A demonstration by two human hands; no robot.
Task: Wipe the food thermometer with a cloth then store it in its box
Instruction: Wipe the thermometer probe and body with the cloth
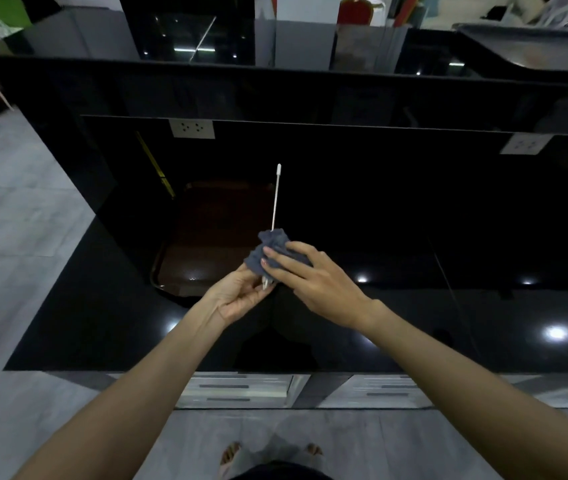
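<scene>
The food thermometer (276, 199) is a thin white probe that points up and away from me over the black counter. My left hand (241, 296) grips its lower end from below, where a small white part shows. A crumpled grey-blue cloth (272, 245) is wrapped around the base of the probe. My right hand (307, 275) presses on the cloth from above and holds it against the thermometer. The thermometer's head is mostly hidden by the cloth and my fingers. I see no box for it.
A dark brown tray (206, 237) lies on the glossy black counter (414, 271), just left of my hands. A raised black ledge with two white wall sockets (192, 129) runs behind. The counter's front edge is near my body.
</scene>
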